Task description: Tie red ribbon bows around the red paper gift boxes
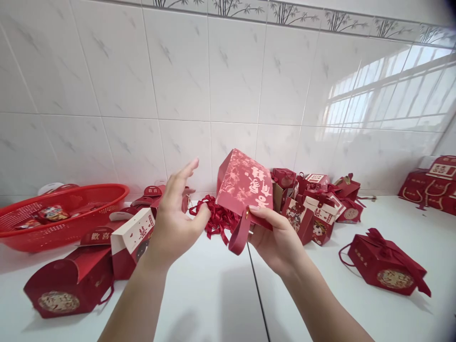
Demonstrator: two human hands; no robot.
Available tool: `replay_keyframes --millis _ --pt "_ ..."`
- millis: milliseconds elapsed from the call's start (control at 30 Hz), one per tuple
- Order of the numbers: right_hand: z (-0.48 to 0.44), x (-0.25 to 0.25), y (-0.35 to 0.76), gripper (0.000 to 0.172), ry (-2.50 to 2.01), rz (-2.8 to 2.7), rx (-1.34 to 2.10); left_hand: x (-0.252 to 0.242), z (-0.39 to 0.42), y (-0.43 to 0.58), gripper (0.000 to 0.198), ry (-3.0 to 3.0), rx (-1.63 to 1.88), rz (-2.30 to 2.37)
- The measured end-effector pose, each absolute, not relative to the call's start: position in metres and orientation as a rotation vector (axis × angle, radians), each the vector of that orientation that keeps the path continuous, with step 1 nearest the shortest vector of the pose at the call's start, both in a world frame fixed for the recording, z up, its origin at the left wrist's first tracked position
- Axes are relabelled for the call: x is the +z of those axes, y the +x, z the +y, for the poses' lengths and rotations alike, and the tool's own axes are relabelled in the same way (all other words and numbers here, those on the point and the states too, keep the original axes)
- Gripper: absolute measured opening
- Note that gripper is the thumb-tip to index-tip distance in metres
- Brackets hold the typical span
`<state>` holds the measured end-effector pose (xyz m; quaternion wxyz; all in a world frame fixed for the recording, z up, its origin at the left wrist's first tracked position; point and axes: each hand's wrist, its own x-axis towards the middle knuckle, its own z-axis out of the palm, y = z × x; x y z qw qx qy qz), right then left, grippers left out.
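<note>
My right hand [276, 237] grips the lower edge of a red box [242, 183] with pale floral print and white characters, held tilted above the table. A red strap [240, 235] loops down from the box's lower edge, beside my right thumb. To the left of the box, my left hand [180, 216] is raised with its fingers apart and nothing in it. Behind and below the hands lies a tangled pile of red ribbons [215, 216], partly covered by the box and my left hand.
A red plastic basket [107, 192] with wrapped items stands at the left, near an open red box [67, 285]. Several small red boxes [322, 218] cluster behind right. A ribbon-tied box [386, 263] sits farther right; red bags [423, 190] stand at the far right.
</note>
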<state>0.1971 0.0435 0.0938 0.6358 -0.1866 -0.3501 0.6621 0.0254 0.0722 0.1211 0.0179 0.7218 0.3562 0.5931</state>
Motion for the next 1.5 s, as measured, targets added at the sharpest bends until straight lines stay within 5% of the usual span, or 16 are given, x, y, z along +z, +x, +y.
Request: replay_keyframes --millis 133,267,400,500,667,833,1033,1300,1500 --pt "0.042 0.093 0.197 0.009 -0.5 -0.936 1.625 0.125 0.073 0.015 0.083 2.681 1.601 1.082" --pt "0.044 0.095 0.198 0.012 -0.505 -1.019 1.704 0.129 0.073 0.008 0.044 2.93 1.306 0.979" --pt "0.048 0.099 0.207 0.05 -0.532 -1.129 1.739 0.131 0.074 0.006 0.02 2.799 1.429 1.079" --pt "0.05 0.101 0.214 0.069 -0.724 -1.323 1.355 0.132 0.069 0.007 0.017 2.469 1.574 1.212" --pt "0.048 0.1 0.223 0.034 -0.872 -1.369 0.685 0.135 0.052 0.019 0.015 2.016 1.644 1.177" --pt "0.041 0.104 0.235 0.049 -0.809 -1.549 0.917 0.139 0.043 0.032 0.014 1.792 1.521 1.039" --pt "0.031 0.113 0.244 0.036 -0.641 -1.623 1.286 0.139 0.049 0.032 0.02 1.888 1.169 1.049" --pt "0.067 0.096 0.268 0.024 -1.036 -1.523 0.976 0.132 0.071 0.025 0.058 2.033 1.259 1.546" --pt "0.113 0.075 0.311 0.043 -0.989 -0.955 0.416 0.133 0.07 0.018 0.052 2.008 1.408 1.389"
